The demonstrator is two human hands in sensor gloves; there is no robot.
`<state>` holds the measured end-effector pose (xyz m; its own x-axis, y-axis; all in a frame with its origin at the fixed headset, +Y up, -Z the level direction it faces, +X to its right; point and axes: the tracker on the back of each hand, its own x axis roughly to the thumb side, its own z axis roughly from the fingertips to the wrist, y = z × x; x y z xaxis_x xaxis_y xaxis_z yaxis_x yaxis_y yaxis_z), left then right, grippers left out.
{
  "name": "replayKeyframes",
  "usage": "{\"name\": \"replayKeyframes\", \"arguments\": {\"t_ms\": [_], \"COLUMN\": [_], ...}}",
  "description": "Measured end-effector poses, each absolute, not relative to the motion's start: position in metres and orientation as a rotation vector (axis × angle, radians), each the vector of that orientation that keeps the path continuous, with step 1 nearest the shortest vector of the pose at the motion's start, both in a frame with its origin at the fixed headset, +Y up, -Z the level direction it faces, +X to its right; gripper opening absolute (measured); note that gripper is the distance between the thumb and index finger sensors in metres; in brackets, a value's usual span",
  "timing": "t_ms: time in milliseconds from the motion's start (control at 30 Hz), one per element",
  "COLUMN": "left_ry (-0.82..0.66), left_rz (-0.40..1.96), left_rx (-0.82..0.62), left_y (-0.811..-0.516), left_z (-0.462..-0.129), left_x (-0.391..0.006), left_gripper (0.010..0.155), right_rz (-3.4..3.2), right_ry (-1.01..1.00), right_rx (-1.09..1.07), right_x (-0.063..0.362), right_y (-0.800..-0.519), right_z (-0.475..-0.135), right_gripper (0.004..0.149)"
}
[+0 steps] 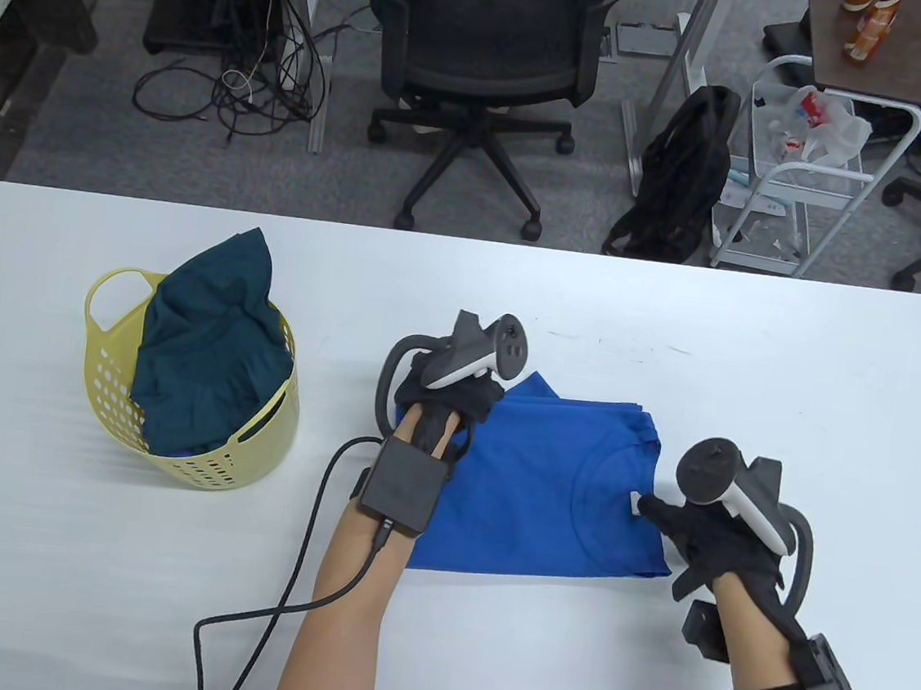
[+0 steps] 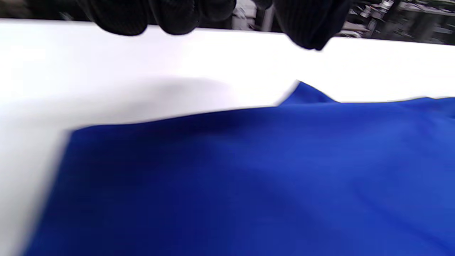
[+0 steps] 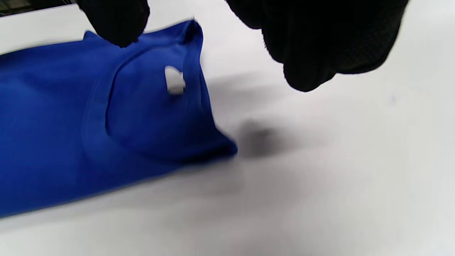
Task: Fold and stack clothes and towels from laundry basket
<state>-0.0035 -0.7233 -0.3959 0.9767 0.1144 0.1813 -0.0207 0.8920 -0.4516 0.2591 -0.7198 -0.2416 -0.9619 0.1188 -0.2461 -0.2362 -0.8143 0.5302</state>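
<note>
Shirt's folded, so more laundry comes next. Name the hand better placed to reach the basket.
Left. The left hand sits at the blue shirt's basket-side edge, while the basket stands farther left; the right hand is beyond the shirt.

An office: a black swivel chair (image 1: 478, 59) on grey carpet (image 1: 200, 161), tangled cables (image 1: 249, 84), a wheeled cart (image 1: 807, 176), behind the white desk (image 1: 677, 318).

The table view is sharp and evenly lit from overhead, with only soft, faint shadows beside the pale yellow perforated plastic laundry basket (image 1: 195, 449) at the left. The white tabletop (image 1: 674, 343) is bright, nearly washed out in the left wrist view. Both wrist views are motion-blurred: the folded bright blue cotton t-shirt (image 3: 106, 124) has smeared edges, and a diffuse grey shadow lies right of it.
</note>
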Motion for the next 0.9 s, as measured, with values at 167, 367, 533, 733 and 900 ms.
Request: {"name": "replayKeyframes", "arguments": {"t_ms": [167, 367, 533, 733, 900], "left_ry": [-0.243, -0.247, -0.247, -0.289, -0.247], "left_rz": [0.078, -0.152, -0.244, -0.140, 0.211], "left_rx": [-0.591, -0.612, -0.614, -0.688, -0.696], "left_y": [-0.749, -0.771, -0.769, -0.767, -0.757], "left_z": [-0.409, -0.404, -0.392, -0.384, -0.386], "left_x": [0.030, 0.049, 0.059, 0.046, 0.017], "left_gripper": [0.102, 0.114, 0.094, 0.048, 0.054], "right_rz": [2.832, 2.950, 2.810, 2.400, 1.698], "right_ry": [0.923, 0.907, 0.756, 0.734, 0.416], "right_rx": [-0.373, -0.521, -0.594, -0.477, -0.467], "right_x": [0.243, 0.223, 0.224, 0.244, 0.280], "right_y": [-0.746, -0.769, -0.767, -0.756, -0.760], "right_z": [-0.228, -0.235, -0.237, -0.232, -0.219], "right_gripper": [0.107, 0.110, 0.098, 0.041, 0.047]}}
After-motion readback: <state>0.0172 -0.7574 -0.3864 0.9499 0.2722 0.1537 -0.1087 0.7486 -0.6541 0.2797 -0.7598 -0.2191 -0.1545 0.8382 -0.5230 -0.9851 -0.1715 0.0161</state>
